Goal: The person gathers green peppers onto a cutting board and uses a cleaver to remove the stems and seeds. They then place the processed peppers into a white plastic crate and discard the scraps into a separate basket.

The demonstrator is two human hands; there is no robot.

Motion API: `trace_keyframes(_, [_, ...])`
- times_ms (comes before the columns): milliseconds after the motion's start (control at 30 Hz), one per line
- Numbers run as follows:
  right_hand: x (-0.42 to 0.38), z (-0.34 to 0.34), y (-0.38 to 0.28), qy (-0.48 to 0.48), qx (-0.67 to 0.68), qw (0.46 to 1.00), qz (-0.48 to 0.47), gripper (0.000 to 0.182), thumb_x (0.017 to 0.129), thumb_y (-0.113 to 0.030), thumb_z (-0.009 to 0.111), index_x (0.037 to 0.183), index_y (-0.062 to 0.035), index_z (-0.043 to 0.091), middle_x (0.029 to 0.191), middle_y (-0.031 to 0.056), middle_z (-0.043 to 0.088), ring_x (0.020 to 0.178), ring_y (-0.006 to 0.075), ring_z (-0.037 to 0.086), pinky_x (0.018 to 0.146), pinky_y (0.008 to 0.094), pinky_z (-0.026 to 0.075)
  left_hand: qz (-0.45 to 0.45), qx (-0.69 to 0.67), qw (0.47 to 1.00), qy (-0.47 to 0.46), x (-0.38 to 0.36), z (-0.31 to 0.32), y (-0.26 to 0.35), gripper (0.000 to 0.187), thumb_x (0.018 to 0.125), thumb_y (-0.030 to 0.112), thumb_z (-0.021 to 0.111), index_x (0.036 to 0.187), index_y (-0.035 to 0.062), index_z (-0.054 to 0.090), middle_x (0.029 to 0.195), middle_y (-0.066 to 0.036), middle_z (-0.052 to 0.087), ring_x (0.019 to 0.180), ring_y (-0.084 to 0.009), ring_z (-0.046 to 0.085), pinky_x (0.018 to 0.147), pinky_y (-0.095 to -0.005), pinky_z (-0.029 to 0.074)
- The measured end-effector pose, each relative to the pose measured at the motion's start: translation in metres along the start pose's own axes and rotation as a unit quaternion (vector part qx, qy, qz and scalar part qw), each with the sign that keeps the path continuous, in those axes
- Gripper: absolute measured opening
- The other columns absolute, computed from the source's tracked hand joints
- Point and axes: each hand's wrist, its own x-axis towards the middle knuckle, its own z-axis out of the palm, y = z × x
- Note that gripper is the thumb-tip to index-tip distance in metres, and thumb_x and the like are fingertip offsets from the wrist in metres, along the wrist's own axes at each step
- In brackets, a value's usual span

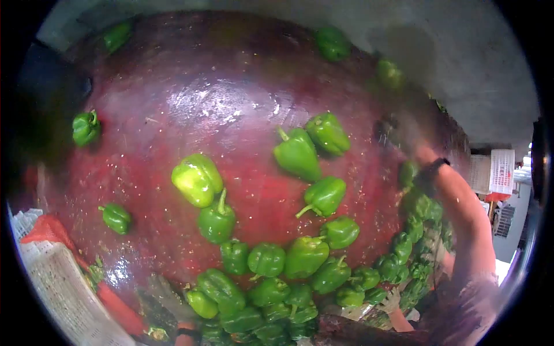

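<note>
My left hand [163,295], apparently in a greyish glove with a dark band at the wrist, is low on the left by the table edge; its fingers are blurred. Nearest to it lie a yellow-green bell pepper [202,304] and a larger green bell pepper [220,291]. At the lower right, my right hand [392,301] has its fingers spread beside a green bell pepper [375,296]. Between my hands, many green bell peppers [266,259] are heaped along the near edge of the wet, dark red table [248,161].
On the right a co-worker's arm [464,207] with a dark wristband reaches over the table, its hand blurred. More peppers [297,154] lie scattered. A white plastic crate [66,285] and red mesh [45,229] stand at left; more white crates [501,170] are far right.
</note>
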Motion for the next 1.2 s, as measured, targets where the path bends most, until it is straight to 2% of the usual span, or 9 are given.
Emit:
trace_keyframes(33, [-0.011,-0.003,-0.018,0.007,-0.109,0.993,-0.043,0.054,0.092,-0.039,0.063,0.135,-0.0069,0.057,0.135,0.0294,0.053,0.125,0.0371,0.054,0.103,0.0436,0.045,0.0,-0.054,0.998,0.016,-0.002,0.005,-0.004,0.071,0.097,0.046,0.049,0.151,0.0025,0.034,0.159,-0.021,0.029,0.146,-0.0401,0.026,0.121,-0.0557,0.014])
trace_keyframes(200, [0.071,0.004,-0.087,0.192,0.071,0.957,-0.206,0.051,0.092,-0.031,0.061,0.139,-0.0135,0.053,0.139,0.0214,0.05,0.127,0.0338,0.05,0.109,0.0427,0.04,0.017,-0.014,1.0,0.005,0.001,0.0,-0.002,0.075,0.092,0.043,0.056,0.152,0.004,0.033,0.158,-0.022,0.029,0.148,-0.0414,0.023,0.121,-0.0571,0.013])
trace_keyframes(333, [0.156,0.022,-0.109,0.032,-0.037,0.989,-0.137,0.052,0.092,-0.022,0.058,0.143,-0.0179,0.049,0.145,0.0135,0.046,0.13,0.031,0.045,0.115,0.0419,0.034,0.027,-0.02,0.999,0.008,-0.001,0.003,-0.006,0.075,0.094,0.043,0.055,0.152,0.0038,0.031,0.158,-0.022,0.029,0.148,-0.0415,0.023,0.121,-0.0588,0.013])
trace_keyframes(467, [0.123,0.024,-0.139,0.156,-0.268,0.941,-0.132,0.05,0.092,-0.02,0.057,0.141,-0.0182,0.051,0.139,0.0152,0.052,0.127,0.0322,0.048,0.113,0.0436,0.035,0.027,0.003,1.0,0.002,0.003,-0.006,0.002,0.075,0.094,0.044,0.056,0.152,0.0037,0.031,0.158,-0.021,0.028,0.148,-0.0414,0.021,0.12,-0.0593,0.013])
trace_keyframes(567, [0.118,0.069,-0.089,0.238,-0.055,0.936,-0.252,0.04,0.089,-0.019,0.061,0.129,-0.0131,0.061,0.129,0.0184,0.059,0.12,0.0323,0.053,0.105,0.0438,0.041,0.013,-0.021,1.0,-0.001,0.005,-0.007,0.005,0.073,0.098,0.049,0.048,0.152,0.0036,0.032,0.159,-0.022,0.027,0.147,-0.0419,0.024,0.119,-0.0579,0.015])
trace_keyframes(667, [0.033,0.071,-0.073,0.11,0.074,0.926,-0.354,0.03,0.091,-0.014,0.056,0.119,-0.0106,0.067,0.112,0.017,0.067,0.103,0.0335,0.064,0.091,0.0419,0.051,0.023,-0.022,0.999,0.02,0.007,-0.006,0.007,0.072,0.099,0.051,0.045,0.152,0.003,0.033,0.158,-0.023,0.027,0.145,-0.0424,0.027,0.119,-0.0573,0.017])
trace_keyframes(867, [0.031,0.031,-0.016,0.27,0.161,0.94,-0.136,0.034,0.092,-0.023,0.061,0.121,-0.0069,0.065,0.115,0.0177,0.067,0.107,0.0316,0.064,0.093,0.0395,0.05,-0.031,0.032,0.999,-0.031,-0.003,0.002,0.001,0.071,0.098,0.048,0.048,0.151,0.0023,0.034,0.158,-0.022,0.028,0.145,-0.0425,0.027,0.119,-0.0573,0.017])
trace_keyframes(967, [0.089,0.017,0.0,0.239,0.114,0.96,-0.087,0.038,0.092,-0.028,0.061,0.123,-0.007,0.064,0.118,0.0184,0.066,0.109,0.0325,0.063,0.095,0.0399,0.049,-0.04,0.033,0.997,-0.063,-0.005,0.004,-0.007,0.064,0.094,0.027,0.051,0.152,0.0045,0.034,0.162,-0.018,0.021,0.151,-0.039,0.01,0.124,-0.0511,0.007])
trace_keyframes(1200, [0.116,0.016,-0.005,0.194,0.096,0.974,-0.063,0.05,0.091,-0.04,0.06,0.128,-0.007,0.062,0.124,0.0203,0.064,0.114,0.0347,0.061,0.099,0.041,0.048,-0.018,-0.036,0.999,-0.026,0.001,-0.004,0.0,0.066,0.095,0.032,0.054,0.151,0.0037,0.033,0.16,-0.022,0.025,0.149,-0.0418,0.017,0.122,-0.0543,0.011])
